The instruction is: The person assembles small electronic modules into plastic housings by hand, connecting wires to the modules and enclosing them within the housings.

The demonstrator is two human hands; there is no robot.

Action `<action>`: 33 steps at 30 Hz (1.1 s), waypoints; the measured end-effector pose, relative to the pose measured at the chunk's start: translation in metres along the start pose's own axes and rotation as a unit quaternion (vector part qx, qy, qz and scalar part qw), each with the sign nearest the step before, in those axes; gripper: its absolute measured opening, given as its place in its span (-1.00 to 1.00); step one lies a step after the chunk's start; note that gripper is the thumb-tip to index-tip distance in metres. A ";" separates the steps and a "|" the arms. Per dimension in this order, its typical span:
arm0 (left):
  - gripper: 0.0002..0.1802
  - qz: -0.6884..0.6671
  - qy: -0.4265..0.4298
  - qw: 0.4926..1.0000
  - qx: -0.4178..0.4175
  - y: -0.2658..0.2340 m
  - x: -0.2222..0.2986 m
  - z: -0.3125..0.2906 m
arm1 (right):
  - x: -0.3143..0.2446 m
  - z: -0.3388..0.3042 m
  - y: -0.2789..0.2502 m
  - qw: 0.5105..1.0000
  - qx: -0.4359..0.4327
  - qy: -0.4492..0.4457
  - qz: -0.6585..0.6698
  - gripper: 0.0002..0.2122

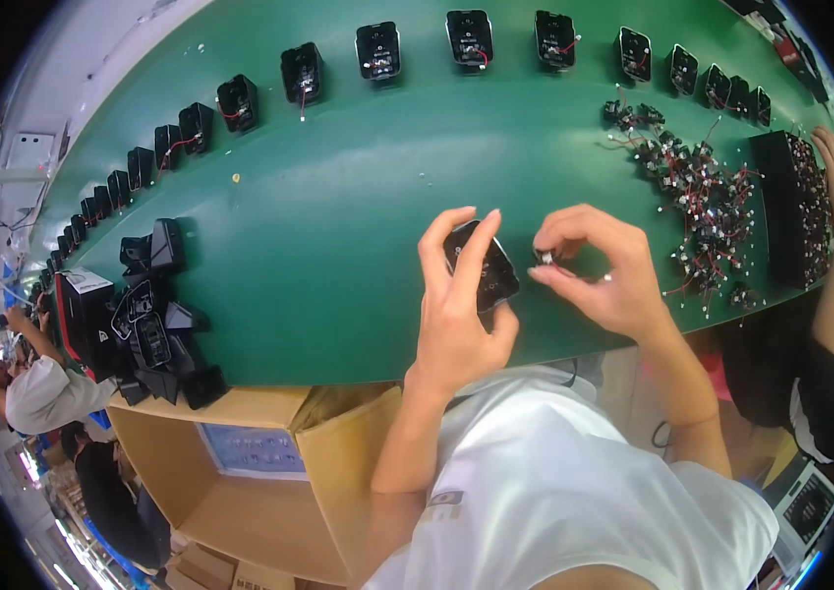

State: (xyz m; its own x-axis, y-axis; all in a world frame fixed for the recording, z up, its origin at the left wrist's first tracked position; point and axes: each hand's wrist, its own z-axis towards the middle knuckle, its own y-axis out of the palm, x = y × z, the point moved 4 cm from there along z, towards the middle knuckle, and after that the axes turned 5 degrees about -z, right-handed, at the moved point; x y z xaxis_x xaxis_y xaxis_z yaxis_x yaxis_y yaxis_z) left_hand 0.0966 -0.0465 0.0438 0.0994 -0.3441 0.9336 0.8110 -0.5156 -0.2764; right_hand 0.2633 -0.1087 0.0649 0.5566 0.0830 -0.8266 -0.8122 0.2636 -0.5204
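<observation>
Housing (501,281), black and box-shaped, is above the near side of the green table (328,216), grasped by the left hand (456,320). Right hand (618,275) pinches a small wired component (546,258), apparently not yet fitted. Work looks partly done: wired housings (378,53) line the far side; loose wired components (697,182) at right seem left to use.
</observation>
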 end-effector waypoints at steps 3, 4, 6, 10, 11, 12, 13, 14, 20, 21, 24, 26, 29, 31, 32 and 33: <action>-0.26 0.001 0.025 0.999 -0.022 0.001 0.001 -0.002 | 0.002 -0.014 0.013 0.994 0.025 0.048 0.099 -0.74; -0.27 -0.006 0.029 0.999 -0.037 0.001 0.000 -0.005 | 0.003 -0.018 0.016 0.986 0.043 0.063 0.146 -0.75; -0.27 -0.022 0.037 0.999 -0.009 -0.002 -0.002 -0.010 | -0.001 -0.025 0.017 0.970 0.034 0.101 0.219 -0.76; -0.23 -0.064 0.006 0.998 -0.025 -0.003 -0.005 -0.015 | 0.004 -0.038 0.012 0.956 0.048 0.137 0.254 -0.80; -0.26 -0.094 -0.016 0.994 -0.046 -0.002 -0.006 -0.018 | 0.007 -0.042 0.010 0.955 0.032 0.129 0.266 -0.81; -0.28 -0.129 -0.037 0.989 -0.070 0.000 -0.006 -0.021 | 0.012 -0.046 0.006 0.954 0.020 0.124 0.274 -0.83; -0.28 -0.118 -0.041 0.990 -0.059 -0.002 -0.007 -0.023 | 0.016 -0.046 0.004 0.951 0.008 0.123 0.285 -0.85; -0.29 -0.177 -0.070 0.978 -0.082 -0.001 -0.009 -0.027 | 0.014 -0.047 0.008 0.949 -0.001 0.118 0.291 -0.85; -0.38 -0.274 -0.091 0.942 -0.172 -0.022 -0.016 -0.028 | -0.012 -0.030 0.005 0.978 0.044 0.043 0.201 -0.88; -0.37 -0.321 -0.079 0.930 -0.161 -0.028 -0.014 -0.029 | -0.016 -0.028 0.007 0.973 0.039 0.054 0.222 -0.87; -0.19 -0.416 -0.097 0.893 -0.140 -0.036 -0.022 -0.030 | -0.026 -0.017 0.013 0.971 0.011 0.008 0.238 -0.86; -0.20 -0.452 -0.113 0.871 -0.156 -0.035 -0.026 -0.029 | -0.033 -0.015 0.011 0.977 0.015 -0.032 0.211 -0.87; -0.20 -0.509 -0.096 0.839 -0.166 -0.027 -0.028 -0.035 | -0.042 -0.014 0.015 0.981 0.001 -0.056 0.187 -0.89; -0.20 -0.502 -0.092 0.845 -0.160 -0.021 -0.025 -0.031 | -0.048 -0.016 0.016 0.983 -0.012 -0.050 0.175 -0.89; -0.19 -0.496 -0.086 0.851 -0.152 -0.020 -0.025 -0.028 | -0.050 -0.018 0.017 0.985 -0.028 -0.046 0.163 -0.89; -0.19 -0.467 -0.093 0.862 -0.175 -0.019 -0.025 -0.028 | -0.051 -0.018 0.017 0.986 -0.043 -0.069 0.148 -0.89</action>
State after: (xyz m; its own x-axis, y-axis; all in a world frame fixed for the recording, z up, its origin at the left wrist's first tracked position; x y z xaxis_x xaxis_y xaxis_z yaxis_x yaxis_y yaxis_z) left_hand 0.0624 -0.0502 0.0197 -0.3855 0.4649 0.7970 0.3667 -0.7154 0.5947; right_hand 0.2181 -0.1258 0.0944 0.3072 0.2753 -0.9110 -0.9509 0.1266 -0.2824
